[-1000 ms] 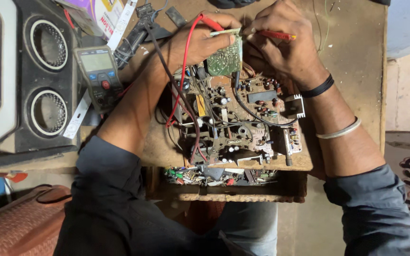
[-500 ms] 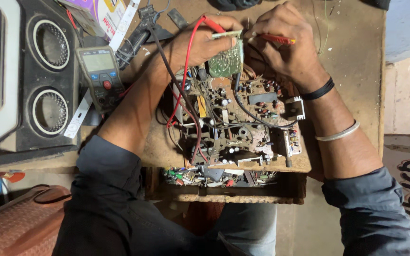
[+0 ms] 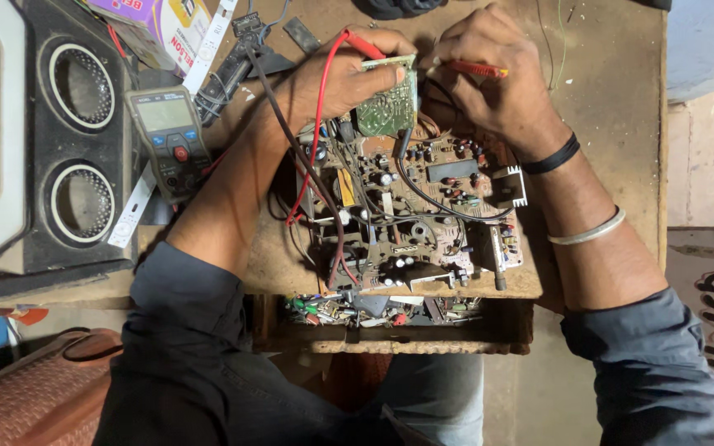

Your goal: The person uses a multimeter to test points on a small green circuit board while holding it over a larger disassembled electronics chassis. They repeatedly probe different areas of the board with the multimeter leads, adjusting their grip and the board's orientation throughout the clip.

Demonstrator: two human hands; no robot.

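Observation:
A large brown circuit board (image 3: 423,223) crowded with components lies on the wooden workbench (image 3: 613,107). My left hand (image 3: 336,78) grips a small green circuit board (image 3: 386,103) held upright at the big board's far edge, with a red probe lead (image 3: 324,124) running under its fingers. My right hand (image 3: 489,78) pinches a red probe (image 3: 477,70) whose tip points at the small green board. A black wire (image 3: 291,140) trails along my left forearm across the big board.
A grey multimeter (image 3: 171,140) lies left of my left arm. A black twin-speaker box (image 3: 68,140) stands at far left. An open drawer (image 3: 390,318) of small parts sits under the bench edge. A brown woven bag (image 3: 35,396) is at bottom left.
Both hands stay on the small green board and the probe, with only slight shifts. The view has drifted a little.

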